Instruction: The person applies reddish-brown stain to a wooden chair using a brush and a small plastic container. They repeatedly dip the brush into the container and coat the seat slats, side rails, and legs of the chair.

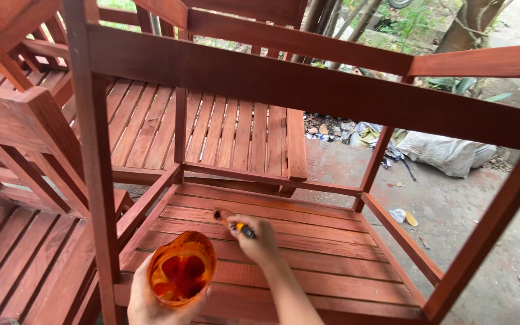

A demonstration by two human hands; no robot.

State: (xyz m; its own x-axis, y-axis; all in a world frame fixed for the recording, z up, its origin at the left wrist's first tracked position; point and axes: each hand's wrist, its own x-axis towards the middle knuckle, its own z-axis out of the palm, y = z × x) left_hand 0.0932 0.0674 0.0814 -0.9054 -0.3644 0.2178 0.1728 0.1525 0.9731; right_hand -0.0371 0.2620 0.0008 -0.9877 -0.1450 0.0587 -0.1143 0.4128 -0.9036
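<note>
Red-stained wooden slatted furniture fills the frame, with bare concrete ground (452,210) and a grey sack (446,153) at the right. At bottom centre the left hand (151,301) is wrapped around an orange plastic cup (182,268) (reddish stain inside). Just right of it, the right hand (257,238) is closed on a small brush (230,221), its tip touching a slat of the slatted frame (308,253) at lower centre.

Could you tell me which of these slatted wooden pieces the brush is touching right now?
The nearest one: the brush in the right hand meets its slatted seat; the others stand untouched.
</note>
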